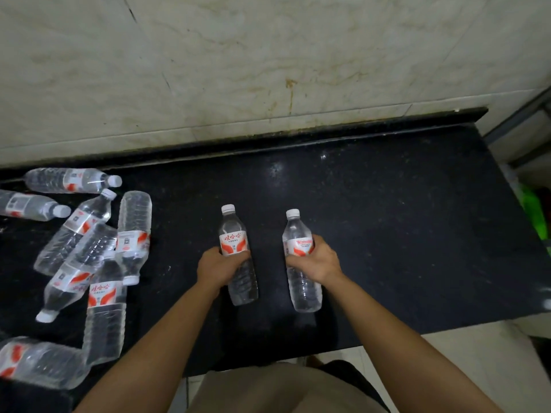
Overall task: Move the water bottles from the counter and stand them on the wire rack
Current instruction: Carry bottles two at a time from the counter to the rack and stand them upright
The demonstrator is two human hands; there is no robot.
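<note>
While both arms reach forward over the black counter [387,204], each hand is wrapped around its own water bottle. The left hand [216,268] is closed around the middle of the left bottle [237,251], its fingers [238,257] curling over the lower edge of the red-and-white label, and the white cap points away from the person. The right hand [317,262] grips the right bottle [299,257] in the same way, fingers folded across the label band. These two bottles are near each other but apart, side by side above the middle of the counter; whether their bases touch the surface cannot be told. At the left end of the counter lies a loose pile of bottles [89,248], all on their sides, several overlapping and pointing in different directions, with one large one [38,365] close to the front edge. Behind the counter rises a pale marbled wall [238,70]. At the far right, a metal frame [518,120] shows only partly, too cropped to identify.
</note>
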